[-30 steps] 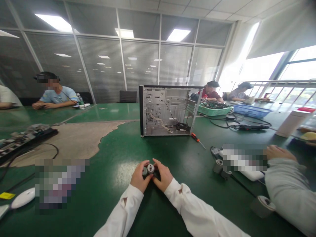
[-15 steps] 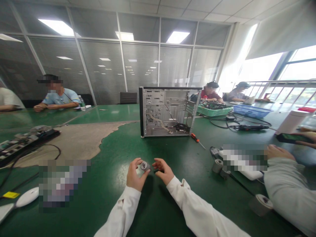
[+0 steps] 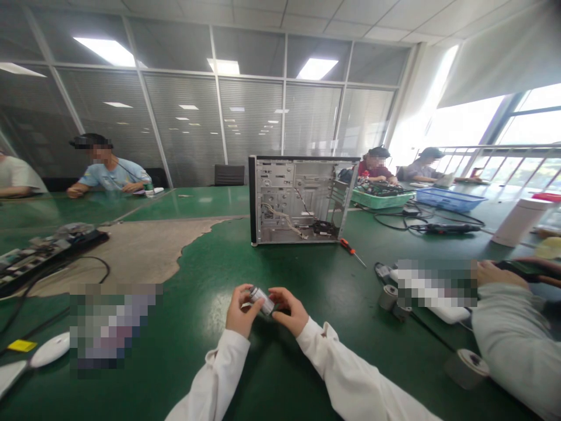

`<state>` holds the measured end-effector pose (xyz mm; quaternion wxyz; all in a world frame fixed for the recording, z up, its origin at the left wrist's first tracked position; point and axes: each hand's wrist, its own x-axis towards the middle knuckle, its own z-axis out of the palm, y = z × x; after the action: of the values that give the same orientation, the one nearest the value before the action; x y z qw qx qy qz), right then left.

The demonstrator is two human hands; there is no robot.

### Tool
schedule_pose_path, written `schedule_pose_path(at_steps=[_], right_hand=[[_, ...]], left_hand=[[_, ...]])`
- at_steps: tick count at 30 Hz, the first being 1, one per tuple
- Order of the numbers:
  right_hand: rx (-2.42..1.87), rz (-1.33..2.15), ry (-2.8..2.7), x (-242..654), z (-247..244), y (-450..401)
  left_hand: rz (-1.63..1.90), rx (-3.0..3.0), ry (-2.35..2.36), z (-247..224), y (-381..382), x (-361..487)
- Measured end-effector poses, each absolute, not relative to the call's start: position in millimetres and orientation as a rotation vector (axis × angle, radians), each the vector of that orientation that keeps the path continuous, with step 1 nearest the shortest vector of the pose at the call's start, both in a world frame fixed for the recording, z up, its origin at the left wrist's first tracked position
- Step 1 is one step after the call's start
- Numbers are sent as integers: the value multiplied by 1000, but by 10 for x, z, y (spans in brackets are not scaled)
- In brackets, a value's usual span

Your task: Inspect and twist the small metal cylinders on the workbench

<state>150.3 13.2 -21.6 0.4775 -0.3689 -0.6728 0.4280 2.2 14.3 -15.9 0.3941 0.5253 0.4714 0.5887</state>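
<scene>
While the left hand [image 3: 239,313] holds a small grey cylinder [image 3: 263,302] tilted in a narrow grip over the worktop [image 3: 210,254], the right hand [image 3: 290,313] curves beside its lower end, presumably to steady it; actual contact there cannot be told.

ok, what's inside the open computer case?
Inside the computer case: pale cables and a black part, possibly a fan, low on the right. Anything behind the metal panel is covered.
</scene>
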Motion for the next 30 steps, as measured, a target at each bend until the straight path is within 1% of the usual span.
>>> schedule_pose_path(at_steps=[6, 19, 22, 27, 30], right_hand=[[-694, 1262, -1615, 1450, -221, 93], [-664, 1469, -1464, 1430, -222, 104], [-691, 1398, -1490, 1416, -216, 88], [-812, 1101, -1563, 1406, -211, 52], [-849, 1001, -1588, 1412, -202, 36]], left_hand=[[1470, 1055, 1091, -130, 139, 18], [1248, 702, 843, -79, 89, 54], [1241, 668, 831, -70, 93, 44], [1206, 717, 806, -52, 81, 44], [1213, 748, 860, -27, 69, 55]])
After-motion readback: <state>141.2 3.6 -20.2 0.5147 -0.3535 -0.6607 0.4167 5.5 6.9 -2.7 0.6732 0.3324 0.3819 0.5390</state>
